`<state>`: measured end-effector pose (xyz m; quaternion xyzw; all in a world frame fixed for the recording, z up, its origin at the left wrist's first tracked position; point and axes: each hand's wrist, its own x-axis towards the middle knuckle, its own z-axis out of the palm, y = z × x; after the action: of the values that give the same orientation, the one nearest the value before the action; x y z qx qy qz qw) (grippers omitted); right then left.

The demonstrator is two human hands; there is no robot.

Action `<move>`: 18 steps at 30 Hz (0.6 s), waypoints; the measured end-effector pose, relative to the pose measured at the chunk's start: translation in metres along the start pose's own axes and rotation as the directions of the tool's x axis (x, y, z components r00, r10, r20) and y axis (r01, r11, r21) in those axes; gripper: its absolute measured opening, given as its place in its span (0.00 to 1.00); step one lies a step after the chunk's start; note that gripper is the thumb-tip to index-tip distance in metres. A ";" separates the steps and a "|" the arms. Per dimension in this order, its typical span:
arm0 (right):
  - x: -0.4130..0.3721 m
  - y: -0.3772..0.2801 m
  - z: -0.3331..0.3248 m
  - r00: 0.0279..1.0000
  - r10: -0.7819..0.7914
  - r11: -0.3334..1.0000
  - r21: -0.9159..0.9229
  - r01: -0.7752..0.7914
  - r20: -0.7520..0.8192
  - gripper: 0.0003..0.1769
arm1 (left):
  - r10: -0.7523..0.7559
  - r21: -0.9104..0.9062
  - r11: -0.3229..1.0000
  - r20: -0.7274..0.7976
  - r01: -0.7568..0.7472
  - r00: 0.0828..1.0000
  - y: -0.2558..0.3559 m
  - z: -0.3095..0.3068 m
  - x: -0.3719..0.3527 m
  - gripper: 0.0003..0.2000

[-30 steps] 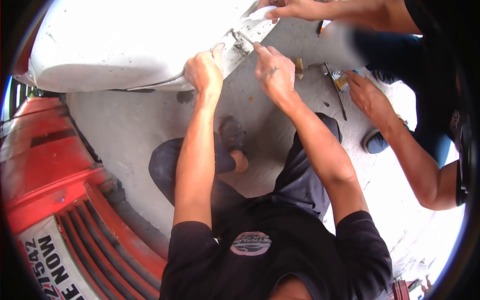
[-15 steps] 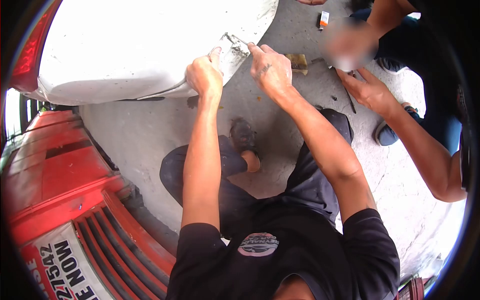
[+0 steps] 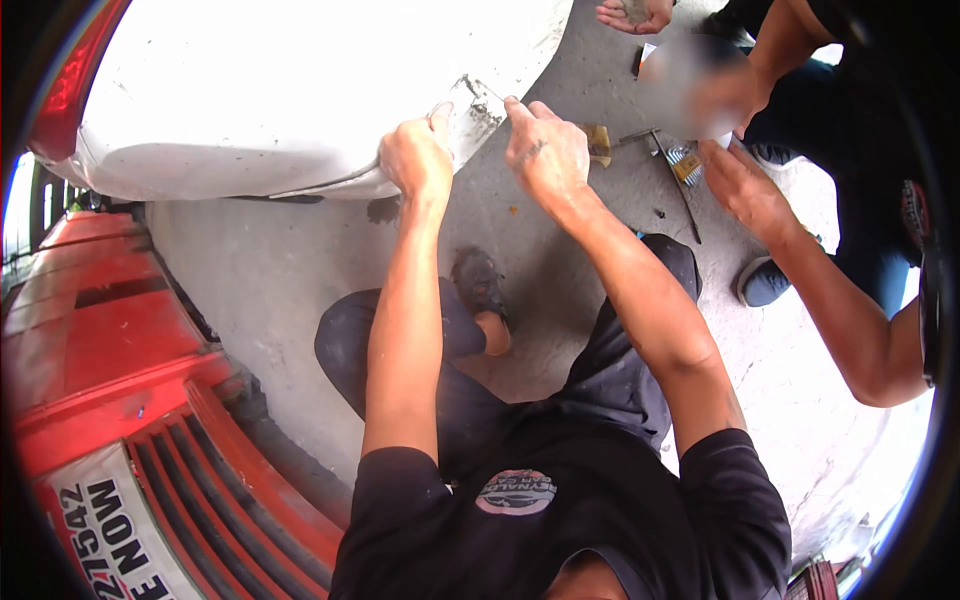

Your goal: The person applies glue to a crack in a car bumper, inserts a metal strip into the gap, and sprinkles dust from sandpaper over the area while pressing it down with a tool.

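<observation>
A white car bumper [image 3: 280,90] fills the upper left, with a scraped, dark-marked patch [image 3: 478,108] near its right edge. My left hand [image 3: 415,160] is curled at the bumper's lower edge, thumb up against the panel. Just right of the patch, my right hand [image 3: 548,150] is closed on a thin metal tool [image 3: 487,90], whose tip reaches the marked surface. The tool's handle is hidden in my fist.
A co-worker crouches at right, one hand [image 3: 745,190] near a blurred area. Another person's hand [image 3: 637,14] shows at the top. A yellowish block [image 3: 597,145] and a thin dark rod [image 3: 690,210] lie on the concrete. A red grille panel [image 3: 230,480] stands lower left.
The view has shifted slightly. My hands stay at the same part of the bumper. At the top, the other person's open palm has come further into view; the co-worker's head has moved.
</observation>
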<state>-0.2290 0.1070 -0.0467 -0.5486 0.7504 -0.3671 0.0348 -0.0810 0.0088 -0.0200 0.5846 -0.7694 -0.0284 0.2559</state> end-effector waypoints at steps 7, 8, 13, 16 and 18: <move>0.000 0.000 -0.005 0.997 -0.010 1.000 0.001 0.010 0.081 0.23 | 0.045 0.029 0.999 -0.040 -0.044 0.998 -0.003 0.005 0.001 0.28; -0.001 0.000 -0.004 0.997 -0.003 1.000 0.004 0.003 0.077 0.23 | 0.025 0.028 0.999 -0.028 -0.024 0.999 -0.001 0.003 0.001 0.28; -0.001 -0.003 -0.006 0.997 0.029 0.999 0.015 -0.030 0.073 0.22 | -0.023 0.010 1.000 0.043 0.023 0.999 0.007 -0.005 0.001 0.29; -0.001 -0.004 -0.007 0.997 0.024 0.999 0.022 -0.026 0.074 0.23 | -0.051 -0.006 0.999 0.069 0.052 0.996 0.011 -0.007 0.000 0.29; -0.001 -0.005 -0.011 0.995 0.027 0.999 0.032 -0.030 0.093 0.24 | -0.072 -0.063 0.995 0.069 0.076 0.995 0.013 -0.009 -0.002 0.28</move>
<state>-0.2301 0.1128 -0.0360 -0.5535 0.7495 -0.3534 0.0838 -0.0885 0.0167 -0.0083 0.6027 -0.7539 -0.0828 0.2480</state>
